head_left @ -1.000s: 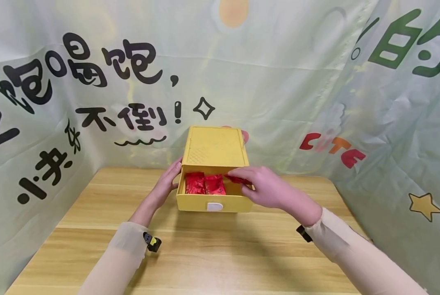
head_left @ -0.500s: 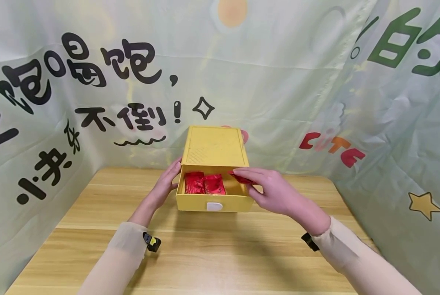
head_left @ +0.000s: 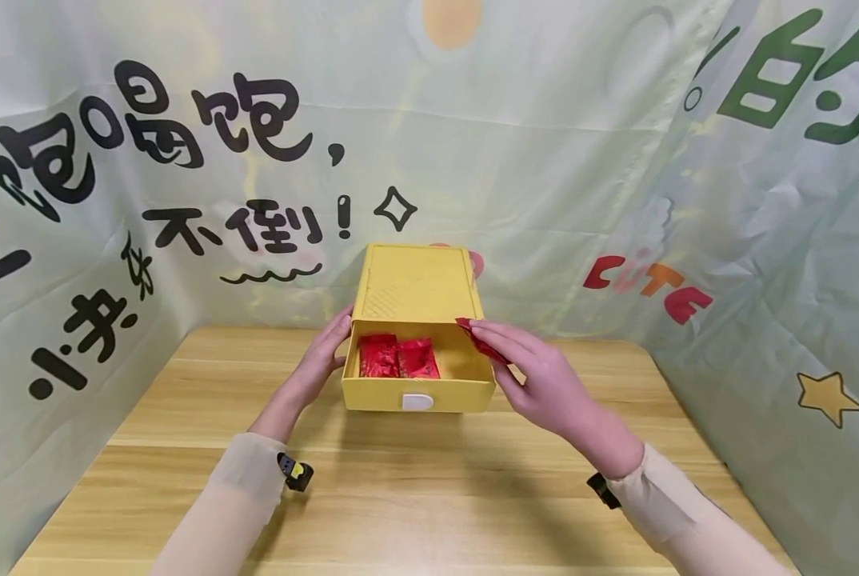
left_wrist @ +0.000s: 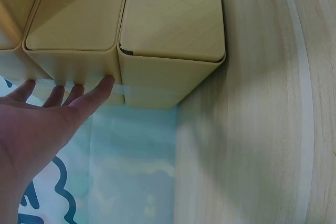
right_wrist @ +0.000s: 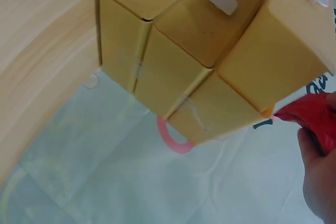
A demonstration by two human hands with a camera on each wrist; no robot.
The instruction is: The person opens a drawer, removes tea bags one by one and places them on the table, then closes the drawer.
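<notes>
A yellow drawer box (head_left: 422,280) stands at the back of the table, three tiers high in the wrist views. Its top drawer (head_left: 372,394) is pulled out and two shiny red packets (head_left: 418,358) lie inside, on the left. My right hand (head_left: 545,380) pinches another red packet (head_left: 485,344) above the drawer's right edge; the right wrist view shows this packet (right_wrist: 315,116) beside the raised drawer. Against the box's left side rests my left hand (head_left: 314,364). In the left wrist view, the left hand's fingertips (left_wrist: 106,82) touch the box wall, fingers extended.
The wooden table (head_left: 401,488) stretches toward me in front of the box. A printed cloth (head_left: 545,160) hangs behind it and along both sides. The drawer front carries a white tab handle (head_left: 417,402); the lower drawers have white handles (right_wrist: 223,1) too.
My right hand has moved right and slightly up with the red packet, out over the drawer's right edge. The left hand and the two packets in the drawer stay in place.
</notes>
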